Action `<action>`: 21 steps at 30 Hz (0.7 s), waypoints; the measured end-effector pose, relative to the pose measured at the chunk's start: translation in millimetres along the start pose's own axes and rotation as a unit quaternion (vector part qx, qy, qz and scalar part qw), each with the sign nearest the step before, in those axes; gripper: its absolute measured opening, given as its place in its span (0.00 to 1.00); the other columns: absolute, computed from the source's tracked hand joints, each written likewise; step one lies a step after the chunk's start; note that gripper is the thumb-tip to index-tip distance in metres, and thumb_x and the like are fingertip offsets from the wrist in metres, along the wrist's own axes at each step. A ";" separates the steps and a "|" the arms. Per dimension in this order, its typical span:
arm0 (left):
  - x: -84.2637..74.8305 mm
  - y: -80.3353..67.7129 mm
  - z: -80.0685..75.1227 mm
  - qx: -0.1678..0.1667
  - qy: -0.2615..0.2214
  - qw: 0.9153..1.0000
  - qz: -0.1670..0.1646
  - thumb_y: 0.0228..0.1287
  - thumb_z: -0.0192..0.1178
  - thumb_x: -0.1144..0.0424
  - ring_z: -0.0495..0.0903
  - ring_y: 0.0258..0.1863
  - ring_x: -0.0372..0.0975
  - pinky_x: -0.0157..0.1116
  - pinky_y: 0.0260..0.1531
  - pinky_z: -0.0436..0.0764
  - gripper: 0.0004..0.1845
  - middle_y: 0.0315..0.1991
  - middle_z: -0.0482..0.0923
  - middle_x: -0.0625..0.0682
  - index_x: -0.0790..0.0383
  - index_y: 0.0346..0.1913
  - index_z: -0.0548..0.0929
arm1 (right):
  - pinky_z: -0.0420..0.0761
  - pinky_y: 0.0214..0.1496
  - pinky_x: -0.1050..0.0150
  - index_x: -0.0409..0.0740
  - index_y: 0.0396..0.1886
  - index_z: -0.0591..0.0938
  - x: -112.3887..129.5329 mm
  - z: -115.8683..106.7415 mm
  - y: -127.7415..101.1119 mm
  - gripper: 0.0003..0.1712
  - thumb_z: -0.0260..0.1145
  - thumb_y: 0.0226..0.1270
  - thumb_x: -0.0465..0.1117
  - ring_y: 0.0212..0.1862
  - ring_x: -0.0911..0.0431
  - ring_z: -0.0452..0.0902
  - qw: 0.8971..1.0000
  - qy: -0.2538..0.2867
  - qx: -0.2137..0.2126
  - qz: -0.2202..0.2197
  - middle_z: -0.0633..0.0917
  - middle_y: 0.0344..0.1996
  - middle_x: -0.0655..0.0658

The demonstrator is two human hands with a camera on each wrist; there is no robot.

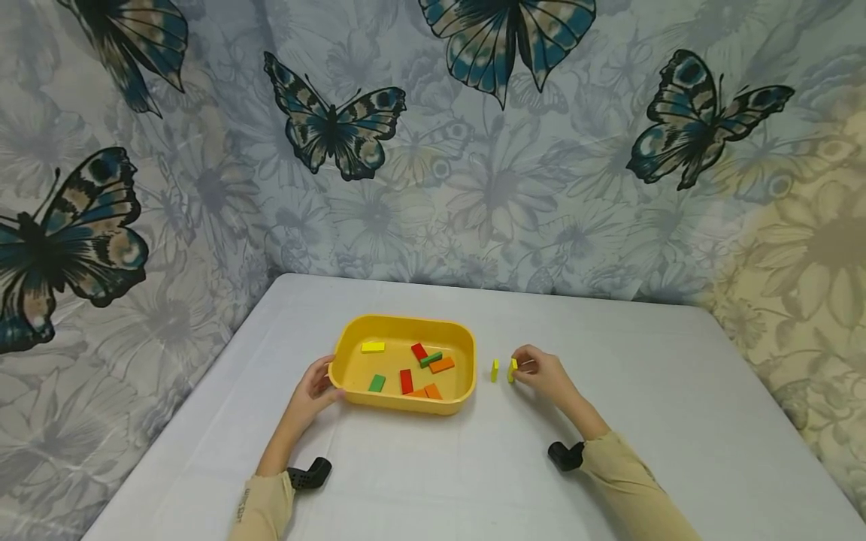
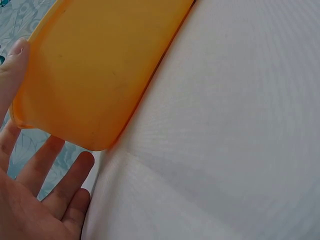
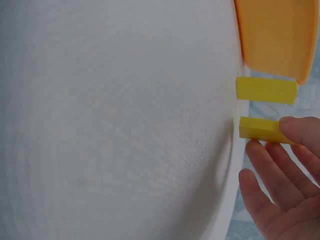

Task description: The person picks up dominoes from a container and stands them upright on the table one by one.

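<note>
At its left end, my left hand [image 1: 310, 392] holds the yellow plastic tray [image 1: 399, 404], thumb at the near corner and fingers round the outer wall. My right hand [image 1: 546, 377] pinches a small yellow block [image 3: 255, 129] between thumb and fingers, and the block stands on end at the table. Another yellow block [image 3: 266, 90] stands upright just left of it, between the held block and the tray. Inside the tray lie a yellow block [image 1: 373, 347], a red block [image 1: 406, 381], a green block [image 1: 376, 383], an orange block [image 1: 443, 364] and several others.
A white cloth covers the table [image 1: 433, 481]. Behind it hangs a butterfly-patterned curtain [image 1: 433, 210]. Black wrist-worn devices show at the left cuff [image 1: 310, 473] and the right cuff [image 1: 565, 455].
</note>
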State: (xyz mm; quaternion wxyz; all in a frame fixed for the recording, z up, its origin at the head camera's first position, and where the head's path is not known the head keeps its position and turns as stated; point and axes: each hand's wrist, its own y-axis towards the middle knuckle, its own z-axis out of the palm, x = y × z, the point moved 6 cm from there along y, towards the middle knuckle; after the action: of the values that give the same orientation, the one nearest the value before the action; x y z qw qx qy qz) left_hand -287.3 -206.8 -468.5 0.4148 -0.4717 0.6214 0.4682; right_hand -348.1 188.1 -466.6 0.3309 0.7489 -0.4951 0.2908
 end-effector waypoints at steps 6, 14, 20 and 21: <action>0.1 -0.6 0.2 0.000 -0.005 1.000 0.005 0.54 0.61 0.73 0.63 0.54 0.58 0.53 0.52 0.58 0.34 0.60 0.60 0.67 0.71 0.63 0.58 | 0.77 0.37 0.59 0.34 0.35 0.75 -0.7 1.8 0.6 0.12 0.66 0.51 0.26 0.35 0.46 0.78 1.000 -0.015 0.007 0.003 0.79 0.31 0.41; 2.4 -0.2 -0.8 0.003 -0.011 1.000 0.003 0.55 0.61 0.73 0.62 0.55 0.58 0.54 0.53 0.57 0.34 0.61 0.59 0.68 0.71 0.63 0.58 | 0.77 0.38 0.58 0.34 0.36 0.75 0.5 4.3 0.4 0.12 0.67 0.51 0.27 0.35 0.47 0.77 0.999 -0.029 0.014 0.004 0.80 0.32 0.41; 0.8 0.7 -1.6 0.000 -0.008 1.000 0.004 0.55 0.61 0.72 0.63 0.54 0.57 0.54 0.53 0.58 0.34 0.61 0.60 0.67 0.69 0.63 0.58 | 0.76 0.38 0.56 0.31 0.39 0.74 2.5 3.8 2.0 0.15 0.67 0.51 0.28 0.35 0.47 0.78 0.999 -0.038 0.023 -0.006 0.79 0.34 0.39; 0.4 0.7 -1.2 0.001 -0.008 1.000 0.005 0.55 0.61 0.72 0.63 0.54 0.57 0.54 0.53 0.58 0.34 0.61 0.60 0.67 0.70 0.63 0.58 | 0.76 0.38 0.56 0.31 0.40 0.74 2.8 3.3 2.2 0.16 0.67 0.51 0.29 0.36 0.46 0.78 0.999 -0.041 0.023 -0.006 0.79 0.35 0.38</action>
State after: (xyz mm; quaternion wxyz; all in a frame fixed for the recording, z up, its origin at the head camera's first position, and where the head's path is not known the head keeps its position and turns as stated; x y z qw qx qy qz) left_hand -288.2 -208.0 -468.5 0.4181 -0.4648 0.6210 0.4728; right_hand -348.9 183.3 -466.0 0.2951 0.7706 -0.4967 0.2691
